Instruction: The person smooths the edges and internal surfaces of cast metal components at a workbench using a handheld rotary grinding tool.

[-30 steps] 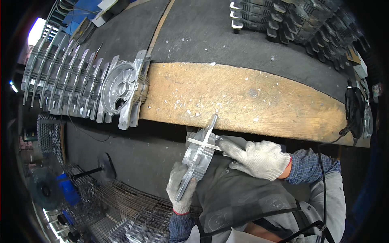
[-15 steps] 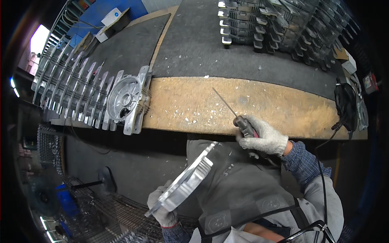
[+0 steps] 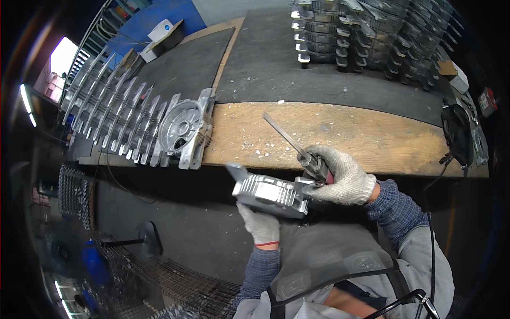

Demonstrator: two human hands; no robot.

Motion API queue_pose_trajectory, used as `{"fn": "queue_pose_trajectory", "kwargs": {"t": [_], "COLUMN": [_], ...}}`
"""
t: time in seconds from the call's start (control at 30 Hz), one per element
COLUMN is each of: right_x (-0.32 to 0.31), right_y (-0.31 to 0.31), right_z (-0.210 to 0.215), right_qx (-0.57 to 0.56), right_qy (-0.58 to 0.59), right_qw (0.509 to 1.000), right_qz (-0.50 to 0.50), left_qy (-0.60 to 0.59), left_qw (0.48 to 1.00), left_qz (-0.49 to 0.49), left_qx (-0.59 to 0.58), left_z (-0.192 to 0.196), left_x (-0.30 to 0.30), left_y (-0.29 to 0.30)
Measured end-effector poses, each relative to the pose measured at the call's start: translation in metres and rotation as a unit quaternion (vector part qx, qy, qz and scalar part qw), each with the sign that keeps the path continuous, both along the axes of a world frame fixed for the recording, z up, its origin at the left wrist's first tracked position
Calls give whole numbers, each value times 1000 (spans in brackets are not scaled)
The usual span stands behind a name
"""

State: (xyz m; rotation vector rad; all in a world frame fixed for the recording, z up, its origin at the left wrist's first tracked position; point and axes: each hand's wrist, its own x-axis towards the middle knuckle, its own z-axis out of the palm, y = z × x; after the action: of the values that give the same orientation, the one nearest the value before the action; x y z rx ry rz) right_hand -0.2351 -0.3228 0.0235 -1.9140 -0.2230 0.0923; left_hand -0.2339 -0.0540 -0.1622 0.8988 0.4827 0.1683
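Observation:
Gripped from below by my gloved left hand (image 3: 261, 226) is a silvery cast metal housing (image 3: 268, 190), its ribbed side showing and a flat lug sticking up at its left end. It hangs in front of the bench edge, above my apron. My gloved right hand (image 3: 342, 174) is closed round the dark body of a file-like hand tool (image 3: 286, 134) with a reddish part near the palm. The tool's long, thin metal blade points up and left over the wooden strip. The housing's right end sits against or just below the right fingers; contact cannot be told.
A row of similar housings (image 3: 183, 127) stands on the bench's left, and tall stacks of them (image 3: 319, 40) rise at the far right. Metal chips lie on the wooden strip (image 3: 372, 133). A black bag (image 3: 456, 133) hangs at the right end. Wire mesh (image 3: 175, 276) is at lower left.
My left hand has brought the housing up and right, turning it from steeply slanted to nearly level beside the right hand. The tool stays in the right hand, its blade shifted slightly.

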Motion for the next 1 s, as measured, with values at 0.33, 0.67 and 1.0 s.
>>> {"fn": "queue_pose_trajectory", "kwargs": {"t": [0.33,0.67,1.0], "right_x": [23,28,-64], "right_y": [-5,6,-11], "right_z": [6,36,3], "right_qx": [-19,-136,-238], "right_qy": [-76,-226,-30], "right_qw": [994,964,958], "right_qz": [70,-29,156], "left_qy": [-218,-158,-132], "left_qw": [838,813,808], "left_qz": [-365,-264,-38], "left_qx": [341,494,573], "left_z": [69,119,48], "left_x": [35,-42,-83], "left_y": [84,60,-10]}}
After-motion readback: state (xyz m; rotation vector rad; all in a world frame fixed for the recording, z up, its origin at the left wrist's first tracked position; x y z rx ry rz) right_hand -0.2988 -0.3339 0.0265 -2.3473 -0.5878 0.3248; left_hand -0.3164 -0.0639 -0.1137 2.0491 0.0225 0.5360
